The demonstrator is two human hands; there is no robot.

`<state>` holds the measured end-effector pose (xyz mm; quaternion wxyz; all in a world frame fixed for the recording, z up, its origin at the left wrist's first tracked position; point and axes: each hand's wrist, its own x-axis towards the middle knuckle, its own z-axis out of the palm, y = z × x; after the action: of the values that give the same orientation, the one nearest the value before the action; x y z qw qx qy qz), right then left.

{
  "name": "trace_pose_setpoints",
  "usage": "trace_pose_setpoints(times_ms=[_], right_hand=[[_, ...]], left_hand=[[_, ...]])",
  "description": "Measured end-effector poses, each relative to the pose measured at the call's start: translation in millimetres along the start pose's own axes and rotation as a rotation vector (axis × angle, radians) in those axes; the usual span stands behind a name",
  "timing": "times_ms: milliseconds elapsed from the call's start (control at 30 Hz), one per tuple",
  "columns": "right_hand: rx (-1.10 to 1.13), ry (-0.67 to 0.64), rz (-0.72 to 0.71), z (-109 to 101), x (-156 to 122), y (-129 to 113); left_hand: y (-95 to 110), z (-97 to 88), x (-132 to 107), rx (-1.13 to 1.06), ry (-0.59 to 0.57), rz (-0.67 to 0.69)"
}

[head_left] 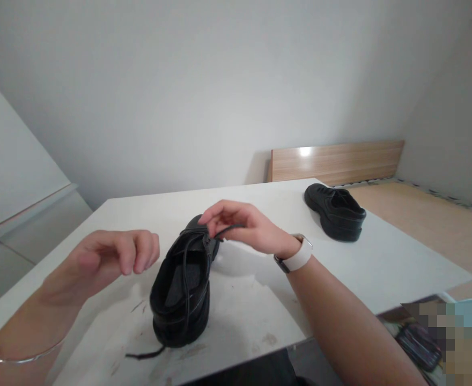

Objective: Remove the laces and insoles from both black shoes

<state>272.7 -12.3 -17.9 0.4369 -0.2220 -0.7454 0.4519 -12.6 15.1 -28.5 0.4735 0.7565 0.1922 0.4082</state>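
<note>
A black lace-up shoe [182, 292] stands on the white table [260, 305], heel towards me. My right hand [240, 225], with a white watch on the wrist, hovers over the shoe's front and pinches a black lace [228, 230] between its fingertips. A loose lace runs down across the shoe's opening and trails onto the table at the heel. My left hand [115, 257] hangs in the air just left of the shoe, fingers curled downward, not touching it; a thin bangle is on that wrist.
A second black shoe [336, 212] sits at the table's far right corner. A wooden board [336, 161] leans against the wall behind it. Wooden floor lies to the right. Dark smudges mark the table's near edge.
</note>
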Motion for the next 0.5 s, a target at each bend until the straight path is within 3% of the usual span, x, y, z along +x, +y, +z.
trace_pose_setpoints(times_ms=[67, 100, 167, 200, 267, 333, 400, 500], right_hand=[[0.013, -0.266, -0.025, 3.7, -4.3, -15.1], [0.002, -0.337, -0.042, 4.6, -5.8, -22.1], [-0.025, -0.405, -0.075, 4.6, -7.2, -30.6], [-0.03, -0.405, -0.088, 4.2, -6.7, -30.6], [-0.029, -0.266, -0.097, 4.1, -3.6, -20.4], [-0.116, 0.017, -0.046, 6.2, 1.4, 1.3], [-0.347, 0.261, 0.073, 10.3, 6.6, 27.6], [-0.588, 0.303, 0.228, 17.0, 11.4, 59.0]], left_hand=[[-4.5, 1.4, 3.5, -0.118, 0.107, 0.009], [-7.8, 2.8, 5.1, -0.144, 0.167, -0.011], [-16.5, 6.9, 7.8, -0.021, 0.311, -0.114], [-21.8, 9.6, 8.9, 0.078, 0.324, -0.182], [-32.5, 15.7, 11.1, 0.259, 0.27, -0.299], [-41.3, 21.3, 13.3, 0.371, 0.189, -0.356], [-45.7, 24.9, 15.3, 0.433, 0.162, -0.353], [-45.1, 25.9, 17.0, 0.473, 0.178, -0.347]])
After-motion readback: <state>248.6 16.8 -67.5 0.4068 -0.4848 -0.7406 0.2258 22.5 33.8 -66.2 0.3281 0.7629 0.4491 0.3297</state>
